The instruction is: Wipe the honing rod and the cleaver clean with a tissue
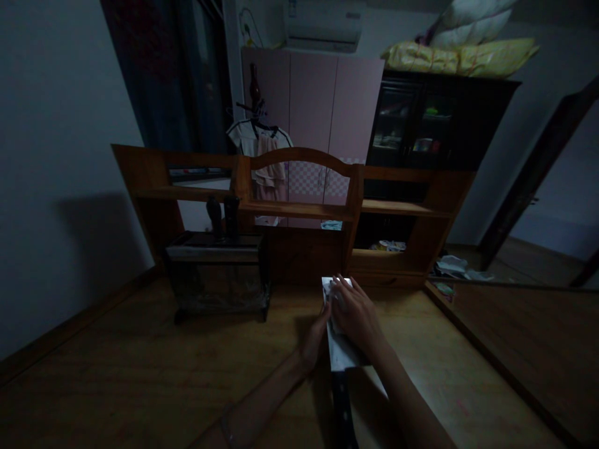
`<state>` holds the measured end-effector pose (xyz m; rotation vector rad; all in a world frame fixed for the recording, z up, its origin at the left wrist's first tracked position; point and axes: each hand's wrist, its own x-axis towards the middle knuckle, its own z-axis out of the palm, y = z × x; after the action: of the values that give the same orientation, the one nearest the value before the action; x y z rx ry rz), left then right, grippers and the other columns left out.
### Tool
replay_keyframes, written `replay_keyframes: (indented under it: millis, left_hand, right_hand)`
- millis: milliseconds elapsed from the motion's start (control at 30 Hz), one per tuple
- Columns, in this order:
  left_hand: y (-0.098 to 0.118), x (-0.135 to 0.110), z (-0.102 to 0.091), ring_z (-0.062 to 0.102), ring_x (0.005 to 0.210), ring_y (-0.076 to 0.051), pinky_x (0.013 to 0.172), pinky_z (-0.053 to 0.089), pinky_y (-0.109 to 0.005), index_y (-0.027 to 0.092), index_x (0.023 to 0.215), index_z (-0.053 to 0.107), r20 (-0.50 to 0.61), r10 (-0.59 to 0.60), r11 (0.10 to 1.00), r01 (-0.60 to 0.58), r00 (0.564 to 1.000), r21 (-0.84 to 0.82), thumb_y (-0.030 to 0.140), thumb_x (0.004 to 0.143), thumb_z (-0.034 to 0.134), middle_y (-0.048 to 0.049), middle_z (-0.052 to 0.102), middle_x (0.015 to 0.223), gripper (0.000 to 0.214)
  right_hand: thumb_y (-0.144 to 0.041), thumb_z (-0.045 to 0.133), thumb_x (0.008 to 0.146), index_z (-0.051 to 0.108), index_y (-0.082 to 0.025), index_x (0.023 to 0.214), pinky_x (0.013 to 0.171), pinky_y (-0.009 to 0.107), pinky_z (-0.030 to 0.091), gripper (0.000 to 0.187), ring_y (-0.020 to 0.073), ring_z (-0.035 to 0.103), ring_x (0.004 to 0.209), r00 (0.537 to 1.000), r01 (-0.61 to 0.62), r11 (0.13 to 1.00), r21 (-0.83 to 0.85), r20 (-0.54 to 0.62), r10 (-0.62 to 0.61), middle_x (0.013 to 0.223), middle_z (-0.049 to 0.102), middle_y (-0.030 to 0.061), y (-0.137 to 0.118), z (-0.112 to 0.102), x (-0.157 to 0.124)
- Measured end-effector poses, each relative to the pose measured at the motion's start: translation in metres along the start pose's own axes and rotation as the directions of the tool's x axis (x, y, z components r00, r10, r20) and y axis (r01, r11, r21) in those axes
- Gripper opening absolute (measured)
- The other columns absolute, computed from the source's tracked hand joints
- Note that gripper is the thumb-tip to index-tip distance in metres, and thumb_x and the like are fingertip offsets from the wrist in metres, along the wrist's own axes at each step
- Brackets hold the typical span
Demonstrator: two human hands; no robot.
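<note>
A cleaver lies lengthwise before me, its wide shiny blade (344, 355) pointing away and its black riveted handle (343, 405) toward me. My left hand (314, 340) grips the blade along its left edge, thumb on top; its other fingers are mostly hidden. On the upper part of the blade, my right hand (358, 315) presses a crumpled white tissue or cloth (336, 305) with bunched fingers. Part of this white piece is covered by the hand, and dim light leaves its material unclear.
A dark glass-sided box (218, 284) with two dark vase-like objects (222, 215) on top stands at left on the wooden surface (140, 374). Behind it runs a wooden shelf unit (299, 212). A raised wooden edge (486, 355) borders the right side.
</note>
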<state>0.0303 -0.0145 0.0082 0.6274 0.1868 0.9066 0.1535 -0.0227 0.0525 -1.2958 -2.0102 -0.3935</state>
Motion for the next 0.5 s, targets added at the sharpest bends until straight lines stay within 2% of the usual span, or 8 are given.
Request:
replay_keyframes:
  millis: [233,500]
  left_hand:
    - [-0.0027,0.0014,-0.0081,0.042,0.130,-0.026,0.113,0.024,-0.041,0.015,0.131,0.053,-0.027,0.002,1.000,-0.001,1.000,0.021,0.040,0.091,0.052,-0.0094,0.058,0.129,0.047]
    - [-0.0035,0.0023,-0.0098,0.041,0.131,-0.025,0.113,0.023,-0.040,0.017,0.134,0.051,-0.054,0.023,0.998,-0.019,0.998,0.061,0.039,0.091,0.053,-0.0072,0.059,0.128,0.048]
  right_hand:
    - [-0.016,0.041,0.090,0.030,-0.020,0.144,0.115,0.048,0.023,0.055,0.0198,0.025,0.140,0.996,-0.010,1.000,-0.006,0.092,0.011,0.149,0.036,0.0086,-0.0015,0.0003,0.0007]
    - [-0.016,0.041,0.090,0.027,-0.021,0.146,0.115,0.048,0.023,0.057,0.0194,0.023,0.141,0.993,-0.025,1.000,0.008,0.112,0.024,0.150,0.033,0.0085,0.0002,0.0043,0.0012]
